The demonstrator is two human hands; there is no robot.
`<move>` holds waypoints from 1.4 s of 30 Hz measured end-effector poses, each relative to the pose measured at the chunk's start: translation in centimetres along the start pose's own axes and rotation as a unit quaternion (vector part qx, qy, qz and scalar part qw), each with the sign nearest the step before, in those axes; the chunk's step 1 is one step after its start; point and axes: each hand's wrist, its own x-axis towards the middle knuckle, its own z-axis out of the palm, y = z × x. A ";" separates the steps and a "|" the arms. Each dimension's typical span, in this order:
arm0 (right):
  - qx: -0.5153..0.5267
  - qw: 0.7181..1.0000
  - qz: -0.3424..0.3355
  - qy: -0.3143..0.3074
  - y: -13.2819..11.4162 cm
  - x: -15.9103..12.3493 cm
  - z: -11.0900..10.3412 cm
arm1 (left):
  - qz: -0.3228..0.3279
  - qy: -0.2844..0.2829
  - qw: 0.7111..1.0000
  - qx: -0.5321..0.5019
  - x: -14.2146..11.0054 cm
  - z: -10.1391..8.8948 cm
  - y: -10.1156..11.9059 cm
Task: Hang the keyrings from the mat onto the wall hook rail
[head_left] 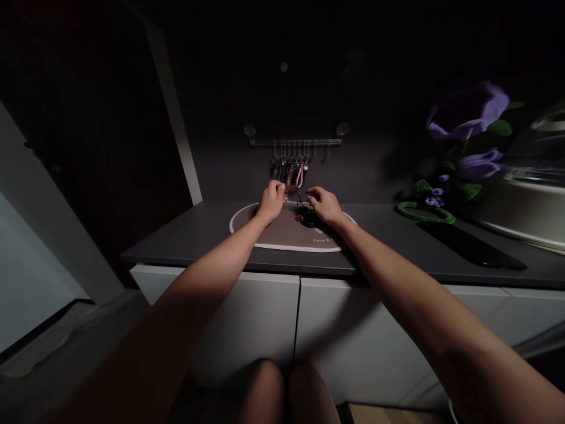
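Both my arms reach forward over a dark countertop (185, 232). My left hand (271, 200) is closed in a pinch on a small brown key fob (292, 188) that hangs near the wall. My right hand (324, 205) is curled, its fingertips pinched on something small between the two hands that I cannot make out. Just below it a black key fob with a red spot (306, 218) lies on an oval grey mat with a white rim (286, 244). Above, several keys and a pink strap (300, 175) hang from a hook rail (295, 141) on the wall.
Purple artificial flowers (468, 115) with a green loop (424, 213) stand at the right. A flat black slab (470, 246) lies on the counter beside a pale appliance (525, 206). White cabinet doors (265, 318) are below; my knees (286, 388) show at the bottom.
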 end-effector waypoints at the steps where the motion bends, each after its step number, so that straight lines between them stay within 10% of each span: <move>1: 0.002 1.000 -0.006 -0.012 -0.2 -0.1 0.0 | -0.005 0.002 1.000 -0.016 0.0 0.0 0.2; 34: 0.269 0.960 -0.036 -0.066 -0.3 0.0 1.5 | 0.016 0.038 0.966 -0.257 0.3 -0.7 2.0; 42: 0.349 0.936 0.022 -0.034 -1.1 0.1 0.7 | 0.012 0.140 0.965 -0.223 1.0 -1.2 1.8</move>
